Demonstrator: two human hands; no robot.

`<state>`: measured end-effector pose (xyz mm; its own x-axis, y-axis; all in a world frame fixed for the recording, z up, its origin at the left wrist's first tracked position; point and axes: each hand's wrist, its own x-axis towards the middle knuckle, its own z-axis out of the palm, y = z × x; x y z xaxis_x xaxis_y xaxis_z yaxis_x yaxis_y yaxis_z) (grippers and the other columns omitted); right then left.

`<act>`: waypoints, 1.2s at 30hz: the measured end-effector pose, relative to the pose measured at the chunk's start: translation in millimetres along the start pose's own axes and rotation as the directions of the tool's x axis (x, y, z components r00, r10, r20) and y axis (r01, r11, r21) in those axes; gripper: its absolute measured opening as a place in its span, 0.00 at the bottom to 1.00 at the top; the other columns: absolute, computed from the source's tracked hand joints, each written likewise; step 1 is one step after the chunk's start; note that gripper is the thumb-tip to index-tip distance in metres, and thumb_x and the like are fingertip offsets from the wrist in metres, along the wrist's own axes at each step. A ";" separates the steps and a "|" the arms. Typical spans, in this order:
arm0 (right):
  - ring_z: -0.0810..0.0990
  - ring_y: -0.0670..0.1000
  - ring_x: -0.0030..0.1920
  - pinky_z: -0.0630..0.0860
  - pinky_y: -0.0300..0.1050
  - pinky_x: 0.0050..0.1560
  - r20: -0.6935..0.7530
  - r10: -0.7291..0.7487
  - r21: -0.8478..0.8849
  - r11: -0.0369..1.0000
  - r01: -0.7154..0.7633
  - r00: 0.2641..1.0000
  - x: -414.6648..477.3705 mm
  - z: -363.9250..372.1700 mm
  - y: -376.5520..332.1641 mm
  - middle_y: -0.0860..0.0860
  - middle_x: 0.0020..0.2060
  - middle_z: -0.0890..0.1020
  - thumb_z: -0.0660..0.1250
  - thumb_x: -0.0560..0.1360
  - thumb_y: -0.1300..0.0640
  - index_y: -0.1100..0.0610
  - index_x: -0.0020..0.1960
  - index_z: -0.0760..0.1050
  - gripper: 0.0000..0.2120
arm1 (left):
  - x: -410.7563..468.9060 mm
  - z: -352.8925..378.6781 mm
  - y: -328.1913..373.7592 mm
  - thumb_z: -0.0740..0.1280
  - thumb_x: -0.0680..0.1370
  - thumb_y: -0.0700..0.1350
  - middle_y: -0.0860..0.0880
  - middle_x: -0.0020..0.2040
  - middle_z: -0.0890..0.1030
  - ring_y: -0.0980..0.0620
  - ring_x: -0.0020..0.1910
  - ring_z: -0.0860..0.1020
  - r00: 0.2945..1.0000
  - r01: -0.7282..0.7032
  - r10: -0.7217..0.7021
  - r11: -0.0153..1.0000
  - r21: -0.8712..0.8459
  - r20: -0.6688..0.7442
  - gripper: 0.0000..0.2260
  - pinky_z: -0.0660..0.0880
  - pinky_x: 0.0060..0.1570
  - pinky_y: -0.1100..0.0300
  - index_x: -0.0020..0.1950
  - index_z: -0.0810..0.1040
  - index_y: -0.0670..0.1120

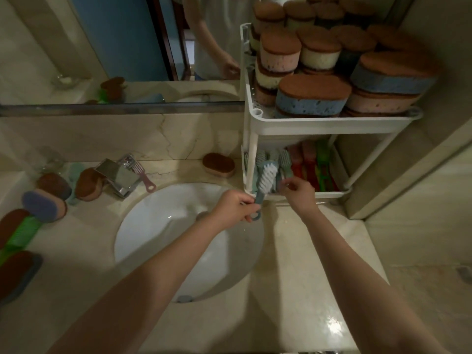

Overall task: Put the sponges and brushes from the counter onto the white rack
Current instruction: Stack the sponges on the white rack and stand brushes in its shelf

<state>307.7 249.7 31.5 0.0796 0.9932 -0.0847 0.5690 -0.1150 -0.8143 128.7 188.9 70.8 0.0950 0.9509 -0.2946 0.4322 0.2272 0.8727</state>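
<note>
My left hand (236,206) grips the handle of a blue-grey brush with white bristles (265,178), its head leaning against the front edge of the white rack's lower shelf. My right hand (297,191) pinches the handle of a green-grey brush (284,159) standing in that lower shelf among other brushes. The white rack (332,123) stands at the right of the counter; its upper shelf is packed with brown-topped sponges (314,94). On the counter lie a brown sponge (219,164) behind the sink, several sponges (44,204) at the left, a green brush (21,235) and a pink brush (144,175).
A white round sink (158,233) is set in the marble counter below my arms. A chrome tap (118,176) stands behind it. A mirror (115,47) covers the wall, and a clear glass (49,159) stands at the back left. A wall closes in at the right.
</note>
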 end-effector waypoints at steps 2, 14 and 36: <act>0.78 0.53 0.38 0.73 0.47 0.43 0.014 0.024 0.074 0.997 -0.025 1.000 -10.2 -7.5 9.7 0.57 0.41 0.82 0.66 0.73 0.67 0.55 0.44 0.78 0.08 | 5.3 17.2 10.4 0.69 0.75 0.38 0.48 0.29 0.77 0.63 0.22 0.75 0.999 -0.027 0.026 1.000 0.007 0.032 0.08 0.73 0.29 0.71 0.48 0.81 0.34; 0.75 0.44 0.29 0.69 0.36 0.33 0.262 0.111 0.409 0.887 -0.214 0.959 -39.2 -48.2 11.6 0.50 0.33 0.81 0.66 0.77 0.62 0.56 0.42 0.78 0.06 | 53.5 52.4 51.4 0.71 0.73 0.36 0.46 0.29 0.74 0.62 0.18 0.69 0.982 0.142 -0.170 0.955 -0.259 -0.086 0.08 0.67 0.24 0.69 0.51 0.77 0.38; 0.75 0.54 0.42 0.70 0.46 0.43 0.057 0.447 -0.228 0.877 -0.424 0.893 36.4 -21.3 -7.4 0.55 0.39 0.76 0.65 0.74 0.63 0.60 0.39 0.71 0.06 | 41.8 5.9 11.0 0.69 0.75 0.43 0.46 0.52 0.78 0.50 0.46 0.79 0.927 0.241 -0.289 0.947 -0.213 -0.238 0.12 0.73 0.42 0.58 0.54 0.68 0.47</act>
<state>323.8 286.4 46.6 0.2787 0.8364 -0.4720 0.6514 -0.5257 -0.5471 142.7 229.9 65.8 -0.2508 0.8659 -0.4329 0.2409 0.4889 0.8384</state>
